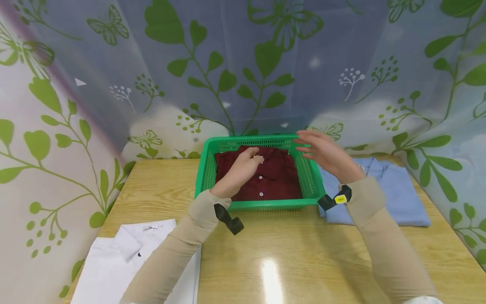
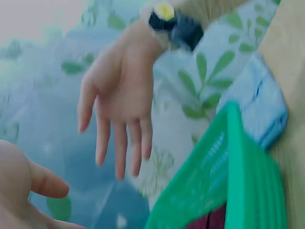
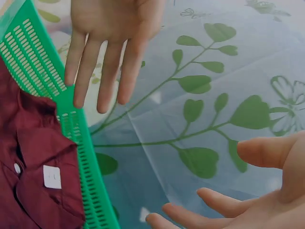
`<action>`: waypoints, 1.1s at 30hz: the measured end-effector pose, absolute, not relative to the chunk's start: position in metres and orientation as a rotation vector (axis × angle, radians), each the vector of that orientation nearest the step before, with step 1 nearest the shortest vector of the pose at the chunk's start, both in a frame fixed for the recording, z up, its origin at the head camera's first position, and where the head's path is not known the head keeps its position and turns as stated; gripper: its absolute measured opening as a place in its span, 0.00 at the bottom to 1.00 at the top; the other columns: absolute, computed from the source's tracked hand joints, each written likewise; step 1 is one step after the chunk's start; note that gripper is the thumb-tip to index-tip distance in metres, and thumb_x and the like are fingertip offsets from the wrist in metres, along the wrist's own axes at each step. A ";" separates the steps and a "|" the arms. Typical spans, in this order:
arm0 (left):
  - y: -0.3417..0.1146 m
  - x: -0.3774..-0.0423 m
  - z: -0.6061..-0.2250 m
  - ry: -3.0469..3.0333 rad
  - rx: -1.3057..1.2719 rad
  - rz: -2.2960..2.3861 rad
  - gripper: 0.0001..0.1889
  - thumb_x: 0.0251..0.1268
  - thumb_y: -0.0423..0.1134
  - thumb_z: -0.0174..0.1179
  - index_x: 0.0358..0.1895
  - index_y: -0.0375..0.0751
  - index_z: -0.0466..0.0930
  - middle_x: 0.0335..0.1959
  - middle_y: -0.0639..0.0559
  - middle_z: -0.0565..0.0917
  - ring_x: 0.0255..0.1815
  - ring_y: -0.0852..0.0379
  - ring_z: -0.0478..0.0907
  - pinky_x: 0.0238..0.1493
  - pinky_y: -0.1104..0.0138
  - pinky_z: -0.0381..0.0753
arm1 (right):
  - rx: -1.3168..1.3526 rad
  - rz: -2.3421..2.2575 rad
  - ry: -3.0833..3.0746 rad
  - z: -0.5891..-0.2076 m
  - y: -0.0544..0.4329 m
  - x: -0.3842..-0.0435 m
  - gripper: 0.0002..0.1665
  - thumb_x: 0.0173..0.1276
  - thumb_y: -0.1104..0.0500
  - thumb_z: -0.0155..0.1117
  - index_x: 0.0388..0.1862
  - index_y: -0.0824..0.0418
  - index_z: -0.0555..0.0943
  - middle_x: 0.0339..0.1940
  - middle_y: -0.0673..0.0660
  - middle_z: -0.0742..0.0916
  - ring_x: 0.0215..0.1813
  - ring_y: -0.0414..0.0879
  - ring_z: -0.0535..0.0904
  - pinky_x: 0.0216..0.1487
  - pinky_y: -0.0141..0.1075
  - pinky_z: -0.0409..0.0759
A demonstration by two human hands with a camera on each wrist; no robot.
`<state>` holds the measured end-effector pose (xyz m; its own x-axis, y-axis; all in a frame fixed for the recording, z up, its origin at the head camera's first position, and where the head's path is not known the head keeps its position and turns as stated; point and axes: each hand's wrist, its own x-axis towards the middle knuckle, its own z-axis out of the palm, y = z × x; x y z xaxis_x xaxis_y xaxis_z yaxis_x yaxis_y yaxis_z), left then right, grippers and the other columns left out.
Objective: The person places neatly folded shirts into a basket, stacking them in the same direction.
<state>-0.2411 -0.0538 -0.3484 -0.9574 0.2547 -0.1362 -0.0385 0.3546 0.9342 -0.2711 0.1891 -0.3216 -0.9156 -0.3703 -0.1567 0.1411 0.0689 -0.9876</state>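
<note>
A folded dark red shirt [image 1: 279,181] with white buttons lies collar-away inside a green plastic basket [image 1: 262,204]. Above the shirt, toward the basket's left half, hovers my left hand [image 1: 241,169], holding nothing. My right hand [image 1: 322,152] is raised over the basket's right rim, its fingers spread and free of any object. In the right wrist view, both palms face each other with fingers extended, the right hand [image 3: 257,191] in front and the left hand [image 3: 112,43] farther off. A white collar label shows on the red shirt [image 3: 45,191] there.
A folded light blue shirt [image 1: 402,194] lies on the wooden table [image 1: 243,253] right of the basket, partly behind my right forearm. At the front left is a white shirt [image 1: 102,270], partly covered by my left sleeve. A leaf-patterned curtain [image 1: 243,84] hangs close behind the basket.
</note>
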 end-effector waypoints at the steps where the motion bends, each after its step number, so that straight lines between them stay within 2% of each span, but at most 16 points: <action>1: -0.050 -0.236 -0.347 2.351 0.218 1.651 0.29 0.78 0.42 0.44 0.78 0.42 0.54 0.77 0.48 0.58 0.76 0.50 0.56 0.72 0.54 0.60 | -0.226 -1.916 2.010 -0.321 0.191 -0.267 0.36 0.81 0.51 0.47 0.80 0.64 0.51 0.78 0.66 0.59 0.77 0.60 0.56 0.76 0.51 0.53; 6: -0.028 -0.208 -0.341 2.290 0.330 1.728 0.28 0.78 0.41 0.44 0.78 0.43 0.55 0.77 0.49 0.58 0.76 0.49 0.56 0.72 0.54 0.61 | -0.232 -1.960 2.112 -0.320 0.206 -0.251 0.37 0.80 0.49 0.50 0.79 0.62 0.54 0.76 0.65 0.63 0.75 0.58 0.61 0.76 0.52 0.54; 8: -0.020 -0.197 -0.341 2.269 0.361 1.768 0.28 0.77 0.39 0.44 0.78 0.43 0.56 0.77 0.49 0.59 0.76 0.48 0.56 0.72 0.55 0.61 | -0.237 -1.962 2.185 -0.321 0.212 -0.247 0.37 0.79 0.47 0.51 0.78 0.61 0.56 0.74 0.63 0.67 0.72 0.54 0.67 0.74 0.50 0.58; 10: -0.011 -0.187 -0.343 2.270 0.400 1.793 0.28 0.76 0.38 0.45 0.77 0.43 0.57 0.76 0.48 0.60 0.76 0.48 0.57 0.71 0.55 0.62 | -0.239 -1.997 2.248 -0.325 0.218 -0.243 0.35 0.78 0.47 0.53 0.77 0.60 0.59 0.69 0.58 0.73 0.66 0.49 0.72 0.71 0.45 0.64; 13: 0.001 -0.174 -0.350 2.294 0.502 1.823 0.27 0.75 0.36 0.45 0.76 0.42 0.60 0.74 0.46 0.64 0.74 0.49 0.61 0.70 0.56 0.65 | -0.238 -2.074 2.345 -0.331 0.228 -0.237 0.29 0.77 0.48 0.56 0.72 0.58 0.67 0.59 0.49 0.79 0.58 0.40 0.78 0.61 0.34 0.73; 17: 0.017 -0.161 -0.365 2.320 0.674 1.869 0.26 0.73 0.33 0.46 0.74 0.41 0.63 0.72 0.46 0.68 0.71 0.54 0.65 0.68 0.60 0.67 | -0.252 -2.258 2.366 -0.342 0.243 -0.229 0.21 0.76 0.53 0.59 0.65 0.56 0.75 0.52 0.47 0.83 0.53 0.38 0.81 0.50 0.25 0.77; 20: 0.028 -0.155 -0.378 2.307 0.786 1.927 0.26 0.72 0.32 0.47 0.73 0.40 0.64 0.71 0.46 0.70 0.71 0.58 0.65 0.68 0.62 0.68 | -0.235 -2.400 2.335 -0.351 0.254 -0.223 0.16 0.75 0.58 0.60 0.59 0.57 0.78 0.50 0.48 0.85 0.50 0.38 0.83 0.49 0.25 0.77; 23: 0.040 -0.150 -0.390 2.280 0.872 1.983 0.26 0.71 0.30 0.46 0.72 0.37 0.65 0.70 0.46 0.71 0.70 0.56 0.66 0.67 0.62 0.69 | -0.175 -2.482 2.355 -0.363 0.265 -0.217 0.12 0.75 0.61 0.59 0.55 0.59 0.80 0.47 0.48 0.86 0.48 0.38 0.83 0.49 0.24 0.77; 28: 0.059 -0.142 -0.414 2.285 0.951 1.998 0.26 0.71 0.29 0.46 0.72 0.36 0.65 0.70 0.47 0.70 0.69 0.58 0.67 0.66 0.66 0.70 | 0.001 -2.653 2.323 -0.390 0.285 -0.211 0.09 0.74 0.67 0.58 0.49 0.63 0.82 0.41 0.49 0.88 0.42 0.39 0.85 0.46 0.24 0.79; 33: 0.079 -0.132 -0.442 2.395 0.945 1.916 0.25 0.71 0.30 0.49 0.71 0.36 0.66 0.71 0.46 0.69 0.67 0.58 0.68 0.65 0.67 0.69 | 0.181 -2.937 1.941 -0.414 0.312 -0.204 0.09 0.74 0.69 0.56 0.43 0.67 0.84 0.38 0.55 0.90 0.39 0.44 0.87 0.42 0.28 0.83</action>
